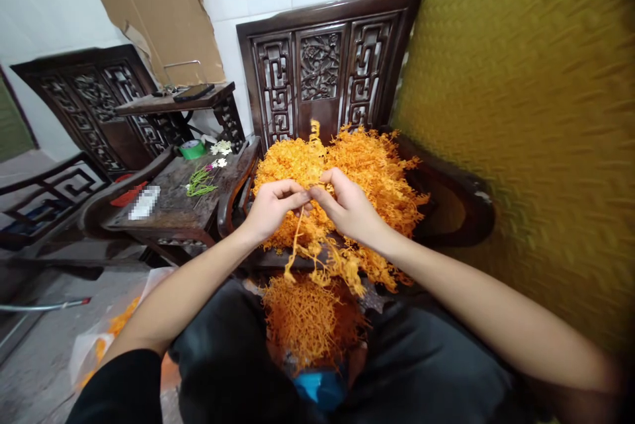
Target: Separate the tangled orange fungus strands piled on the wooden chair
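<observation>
My left hand [278, 204] and my right hand [346, 202] meet fingertip to fingertip, both closed in a pinch. From the left fingers hangs a thin orange plastic-looking stem [296, 239], its curled end pointing down. What the right fingertips pinch is small and partly hidden, but orange bits show around them. Just behind and below the hands spreads a big heap of orange branching sprigs [380, 176] on a dark wooden chair. A second bundle, orange thin stems [300, 318], stands upright between my knees, above something blue [320, 387].
On the left, a low wooden table [171, 192] carries green tape [192, 149], green stems [201, 180] and white flowers [221, 147]. The carved chair back [320, 67] rises behind the heap. A yellow textured panel [526, 100] bounds the right. A plastic bag [86, 351] with orange pieces lies lower left.
</observation>
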`<state>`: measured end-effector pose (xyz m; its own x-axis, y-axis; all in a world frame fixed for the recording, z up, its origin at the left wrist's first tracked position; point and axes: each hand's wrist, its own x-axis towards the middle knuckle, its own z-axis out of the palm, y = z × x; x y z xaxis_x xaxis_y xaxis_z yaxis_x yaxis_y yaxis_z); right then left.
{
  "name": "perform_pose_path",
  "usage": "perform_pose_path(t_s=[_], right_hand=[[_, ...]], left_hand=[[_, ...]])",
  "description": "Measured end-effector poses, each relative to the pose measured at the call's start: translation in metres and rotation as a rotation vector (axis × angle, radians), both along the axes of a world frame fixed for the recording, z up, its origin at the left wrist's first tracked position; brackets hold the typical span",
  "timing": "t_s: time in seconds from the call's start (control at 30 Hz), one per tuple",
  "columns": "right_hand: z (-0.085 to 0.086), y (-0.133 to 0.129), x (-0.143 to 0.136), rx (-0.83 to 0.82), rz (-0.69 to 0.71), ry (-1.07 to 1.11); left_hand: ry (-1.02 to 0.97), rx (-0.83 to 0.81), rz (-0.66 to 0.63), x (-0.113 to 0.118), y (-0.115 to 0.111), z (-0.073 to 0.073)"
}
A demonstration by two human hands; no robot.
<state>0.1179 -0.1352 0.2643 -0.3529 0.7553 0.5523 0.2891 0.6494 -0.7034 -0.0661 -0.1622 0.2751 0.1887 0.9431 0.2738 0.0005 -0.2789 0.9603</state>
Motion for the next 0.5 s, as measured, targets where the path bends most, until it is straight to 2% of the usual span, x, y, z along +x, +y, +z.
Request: perform_pose_path(t_s=[0.17,0.3,0.5], right_hand=[[0.000,0.010,0.008,0.041,0.109,0.110],[-0.003,0.019,0.012,0.018,0.142,0.136],[-0.005,0.019,0.015,-0.001,0.216,0.026]], left_hand=[[-0.145,-0.285,-0.079,-0.004,-0.005,0.007],[-0.127,-0.331,-0.100,-0.008,0.000,0.005],[-0.036,-0.292,-0.255,-0.011,0.006,-0.004]])
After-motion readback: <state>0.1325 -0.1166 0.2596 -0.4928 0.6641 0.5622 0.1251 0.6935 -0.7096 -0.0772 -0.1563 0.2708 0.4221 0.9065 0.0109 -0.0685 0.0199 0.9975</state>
